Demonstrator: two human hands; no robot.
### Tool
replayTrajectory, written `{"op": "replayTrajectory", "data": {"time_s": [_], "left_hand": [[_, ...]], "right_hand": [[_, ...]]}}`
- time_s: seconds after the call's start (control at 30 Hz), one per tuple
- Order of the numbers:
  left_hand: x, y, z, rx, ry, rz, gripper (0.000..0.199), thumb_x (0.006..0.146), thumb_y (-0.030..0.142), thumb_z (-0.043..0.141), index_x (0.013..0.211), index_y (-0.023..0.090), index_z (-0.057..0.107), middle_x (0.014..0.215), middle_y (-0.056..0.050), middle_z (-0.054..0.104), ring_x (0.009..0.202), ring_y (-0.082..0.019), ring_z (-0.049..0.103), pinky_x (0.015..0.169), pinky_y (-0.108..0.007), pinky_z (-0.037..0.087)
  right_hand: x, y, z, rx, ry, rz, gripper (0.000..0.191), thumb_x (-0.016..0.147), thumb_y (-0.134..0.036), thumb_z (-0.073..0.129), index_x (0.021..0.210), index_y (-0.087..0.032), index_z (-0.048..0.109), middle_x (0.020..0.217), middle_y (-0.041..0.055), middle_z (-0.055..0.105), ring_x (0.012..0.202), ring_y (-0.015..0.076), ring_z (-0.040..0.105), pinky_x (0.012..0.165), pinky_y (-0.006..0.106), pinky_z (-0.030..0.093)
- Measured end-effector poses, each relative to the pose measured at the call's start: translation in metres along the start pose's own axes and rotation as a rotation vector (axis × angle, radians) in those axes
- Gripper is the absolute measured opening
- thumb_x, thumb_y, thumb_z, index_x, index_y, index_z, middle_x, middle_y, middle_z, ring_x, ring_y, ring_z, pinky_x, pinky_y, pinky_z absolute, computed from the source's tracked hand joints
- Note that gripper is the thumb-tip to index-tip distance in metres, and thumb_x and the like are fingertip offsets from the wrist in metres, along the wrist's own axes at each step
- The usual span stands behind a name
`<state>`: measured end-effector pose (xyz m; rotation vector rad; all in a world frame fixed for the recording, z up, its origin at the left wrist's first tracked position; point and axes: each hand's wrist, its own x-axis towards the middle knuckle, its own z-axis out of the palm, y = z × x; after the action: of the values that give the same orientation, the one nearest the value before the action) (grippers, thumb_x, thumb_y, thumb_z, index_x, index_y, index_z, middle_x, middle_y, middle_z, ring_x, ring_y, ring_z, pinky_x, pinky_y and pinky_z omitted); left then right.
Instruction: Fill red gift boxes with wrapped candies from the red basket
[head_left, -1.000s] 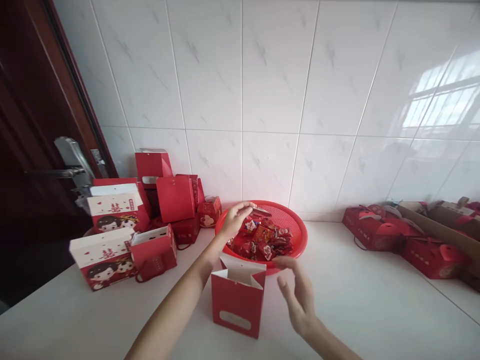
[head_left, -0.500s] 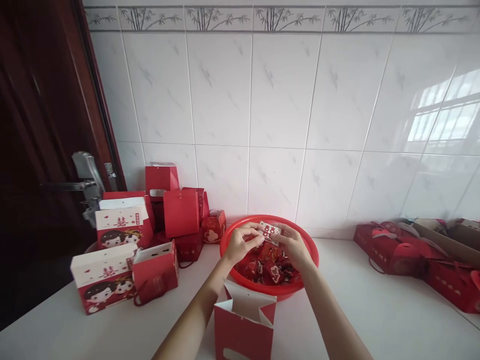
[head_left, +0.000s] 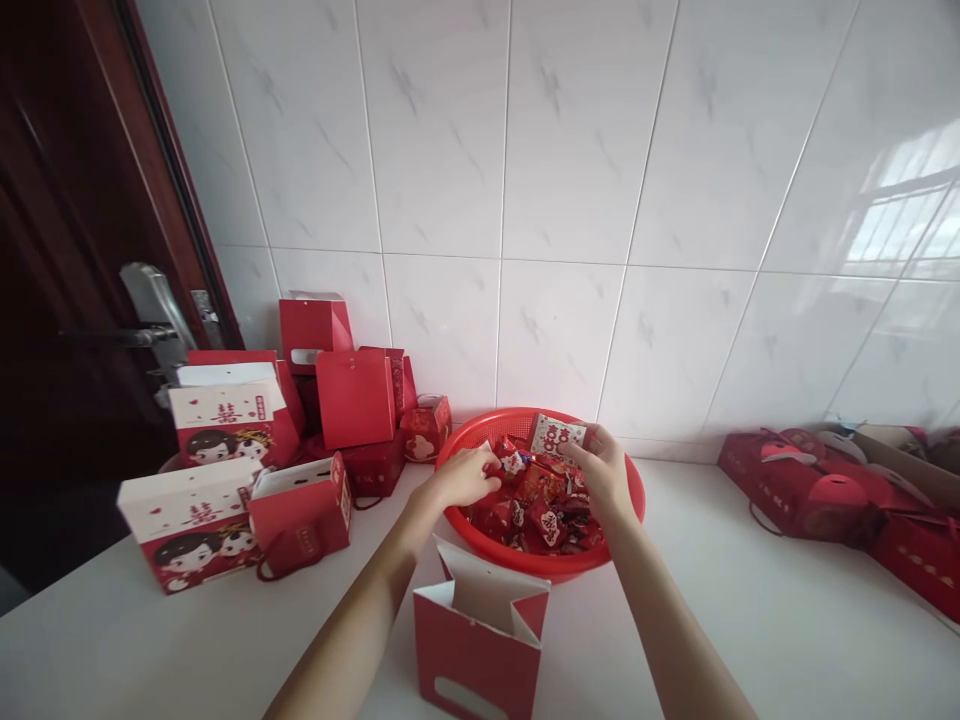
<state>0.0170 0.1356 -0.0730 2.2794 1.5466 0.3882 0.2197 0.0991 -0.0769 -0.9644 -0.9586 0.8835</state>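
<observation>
A red plastic basket (head_left: 457,508) holds a pile of red-wrapped sweets (head_left: 546,525). In my right hand (head_left: 606,475), at the basket's right side, is a small white packet (head_left: 559,434) with red print, pinched by its right edge. My left hand (head_left: 466,478) reaches over the left rim with its fingers curled down among the sweets. A red, white and blue wrapper (head_left: 513,460) lies at its fingertips; whether the fingers grip it is hard to make out. Nearer to me stands a red gift box (head_left: 478,645), its top open and its inside white.
Several red and white gift boxes (head_left: 356,400) are grouped on the left by a dark door (head_left: 67,250) with a metal handle. More red boxes (head_left: 795,495) with ribbons lie at the right. A tiled wall (head_left: 562,330) rises behind the white tabletop (head_left: 675,560).
My left hand has let go of the white packet and moved left and down to the sweets. The packet stays in my right hand, now further right. The view has tipped downward.
</observation>
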Motion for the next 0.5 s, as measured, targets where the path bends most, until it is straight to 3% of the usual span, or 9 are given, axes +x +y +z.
{"op": "replayTrajectory", "data": {"time_s": [0.13, 0.3, 0.5], "left_hand": [[-0.008, 0.004, -0.002, 0.15, -0.139, -0.039, 0.047, 0.062, 0.026, 0.08, 0.109, 0.022, 0.076, 0.116, -0.012, 0.075, 0.111, -0.037, 0.067, 0.086, -0.037, 0.053], [-0.002, 0.022, 0.0, 0.191, -0.422, -0.122, 0.062, 0.052, 0.028, 0.083, 0.113, 0.024, 0.074, 0.115, -0.009, 0.074, 0.102, -0.039, 0.069, 0.08, -0.042, 0.055], [0.009, 0.024, 0.007, 0.247, -0.486, -0.041, 0.061, 0.044, 0.02, 0.084, 0.104, 0.024, 0.074, 0.098, -0.008, 0.075, 0.102, -0.042, 0.067, 0.083, -0.049, 0.055]], "right_hand": [[0.001, 0.0, -0.001, -0.034, -0.008, -0.02, 0.021, 0.061, -0.025, 0.074, 0.08, -0.02, 0.067, 0.075, 0.0025, 0.074, 0.072, 0.0228, 0.068, 0.066, 0.034, 0.054], [0.001, 0.002, -0.001, -0.07, -0.022, -0.027, 0.018, 0.063, -0.03, 0.075, 0.075, -0.02, 0.067, 0.067, 0.0014, 0.07, 0.064, 0.0205, 0.064, 0.06, 0.032, 0.05], [0.003, 0.005, -0.001, -0.084, -0.008, -0.047, 0.022, 0.067, -0.039, 0.075, 0.075, -0.02, 0.067, 0.062, 0.0002, 0.066, 0.061, 0.019, 0.061, 0.056, 0.029, 0.047]]}}
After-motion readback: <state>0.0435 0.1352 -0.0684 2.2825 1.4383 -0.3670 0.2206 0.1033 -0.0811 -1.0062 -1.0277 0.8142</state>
